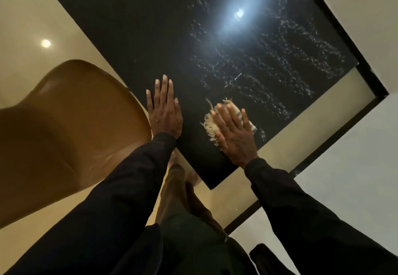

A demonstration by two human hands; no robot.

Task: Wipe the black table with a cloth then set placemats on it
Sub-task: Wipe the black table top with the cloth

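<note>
The task is judged to be in its first stage: the black table [150,37] is being wiped, and no placemats are to be seen anywhere in the view, so the setting of them is taken to be wholly undone. A broad patch of pale streaks and droplets [290,59] is spread over the right half of the tabletop, from the far edge down towards the cloth; it is read as moisture laid down by wiping, though what liquid it is cannot be told. The left part of the top shows dark and unmarked, and it cannot be said whether that part has been wiped or not reached. A lamp's reflection [239,13] is thrown off the glossy surface. The cloth [209,125], pale and fringed, is lying on the table close to its near right edge, and it is pressed flat under the right hand [234,134], whose fingers are held straight and slightly spread over it, none being curled round the fabric. The left hand [164,113] is laid palm down on the bare tabletop just beside the left edge, fingers straight, nothing being held; it is judged to serve as a brace. The two hands are set apart, with bare table between them. A brown chair [75,124] is placed just beside the table's left side
</note>
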